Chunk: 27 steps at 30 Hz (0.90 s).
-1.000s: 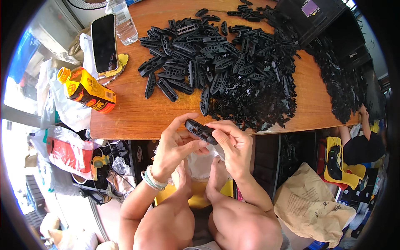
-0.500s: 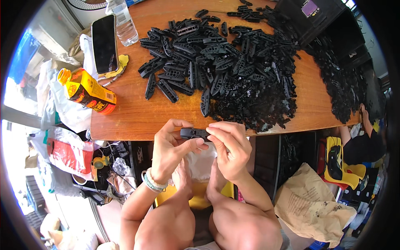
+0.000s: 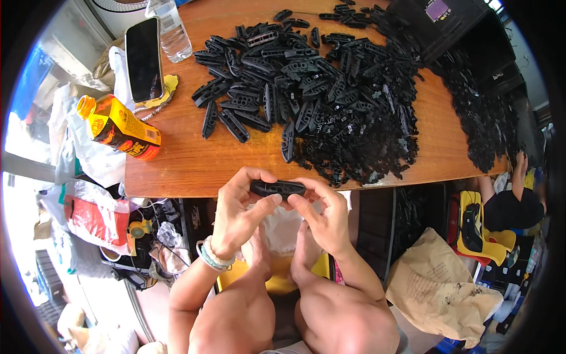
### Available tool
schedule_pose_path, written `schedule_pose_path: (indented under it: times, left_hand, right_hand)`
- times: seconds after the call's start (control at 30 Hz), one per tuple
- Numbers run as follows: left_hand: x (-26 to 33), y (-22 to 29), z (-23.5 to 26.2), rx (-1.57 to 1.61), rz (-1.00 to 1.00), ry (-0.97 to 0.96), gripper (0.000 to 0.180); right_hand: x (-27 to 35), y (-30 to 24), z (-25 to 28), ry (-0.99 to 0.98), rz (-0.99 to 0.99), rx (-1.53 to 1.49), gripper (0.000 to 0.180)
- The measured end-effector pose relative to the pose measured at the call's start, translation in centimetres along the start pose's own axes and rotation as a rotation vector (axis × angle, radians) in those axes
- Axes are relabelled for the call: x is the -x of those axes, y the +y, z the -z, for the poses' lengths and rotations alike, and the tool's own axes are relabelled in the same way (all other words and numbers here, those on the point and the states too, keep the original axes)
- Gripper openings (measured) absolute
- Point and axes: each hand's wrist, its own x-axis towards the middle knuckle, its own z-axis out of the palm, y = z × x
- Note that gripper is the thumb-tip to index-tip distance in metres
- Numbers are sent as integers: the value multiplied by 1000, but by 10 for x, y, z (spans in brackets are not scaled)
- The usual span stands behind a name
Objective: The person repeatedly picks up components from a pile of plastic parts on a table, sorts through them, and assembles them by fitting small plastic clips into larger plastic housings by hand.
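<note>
Black plastic part (image 3: 277, 188), long axis crosswise, is clamped at each end by left hand (image 3: 239, 215) and right hand (image 3: 324, 218) fingertips.

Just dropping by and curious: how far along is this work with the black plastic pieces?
Done: hard to tell; no finished batch shows. In hand: the left hand and right hand grip one elongated black plastic piece just off the wooden table. Left: a big heap of similar black parts on it.
</note>
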Motion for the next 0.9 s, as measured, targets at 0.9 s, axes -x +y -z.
schedule_pose_path:
  times: [0.9]
  left_hand:
    - [-71,-3,57,-1301,-803,248,35]
  right_hand:
    - [-47,15,22,330,589,990,17]
